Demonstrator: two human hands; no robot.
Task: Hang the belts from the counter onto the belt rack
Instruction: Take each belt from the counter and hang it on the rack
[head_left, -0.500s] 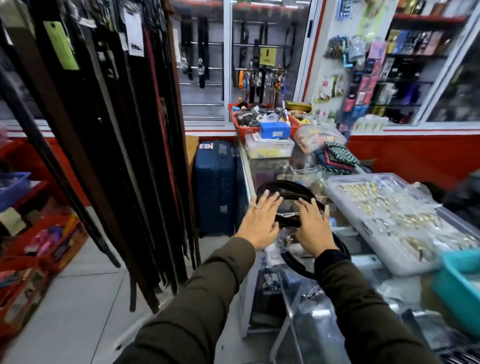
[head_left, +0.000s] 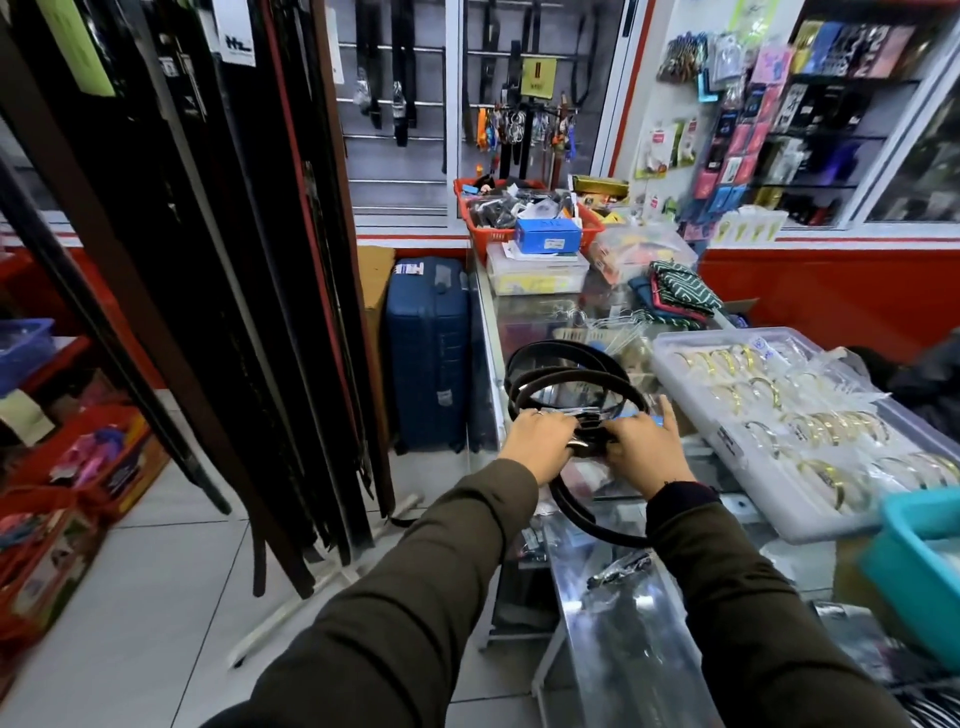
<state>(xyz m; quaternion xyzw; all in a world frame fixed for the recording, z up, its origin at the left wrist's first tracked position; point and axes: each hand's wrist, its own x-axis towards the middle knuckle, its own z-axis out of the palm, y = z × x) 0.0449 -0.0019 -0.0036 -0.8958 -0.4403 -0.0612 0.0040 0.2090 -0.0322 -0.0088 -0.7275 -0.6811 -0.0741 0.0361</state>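
A bundle of coiled black belts (head_left: 566, 376) lies on the glass counter (head_left: 524, 322), its loops standing up beyond my hands and one loop curving down toward me. My left hand (head_left: 537, 447) and my right hand (head_left: 641, 449) both close on the wrapped buckle ends of the bundle at its near side. The belt rack (head_left: 208, 260) stands on the floor to the left, filled with several long dark belts that hang almost to the tiles.
A blue suitcase (head_left: 428, 353) stands between the rack and the counter. A clear tray of gold bracelets (head_left: 789, 415) lies right of the belts, a teal bin (head_left: 919, 566) nearer me. Red baskets (head_left: 524, 218) and boxes crowd the counter's far end. Red crates (head_left: 62, 519) sit at floor left.
My hands were flat and spread over the belts; now their fingers have curled around the buckle ends, and the belt loops have risen slightly off the counter.
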